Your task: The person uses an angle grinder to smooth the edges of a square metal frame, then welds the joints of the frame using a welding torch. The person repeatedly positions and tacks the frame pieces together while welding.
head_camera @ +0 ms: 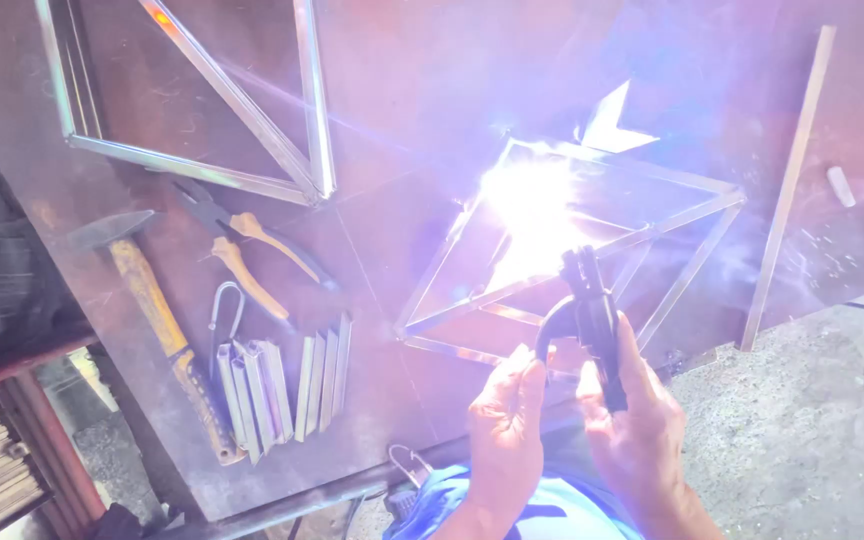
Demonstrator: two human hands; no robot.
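Observation:
My right hand (642, 420) grips a black welding electrode holder (592, 320), its tip pointing at a bright white welding arc (527, 215). My left hand (507, 425) curls around the holder's black cable just left of it. The arc burns on a square-tube metal frame (692, 215) lying on the brown steel table (402, 80). Glare hides the joint itself.
A second metal frame (302, 170) lies at the upper left. Pliers with yellow handles (252, 250), a wooden-handled hammer (152, 300) and several short cut metal pieces (282, 385) lie at the left. A long thin bar (787, 190) rests at the right, concrete floor beyond.

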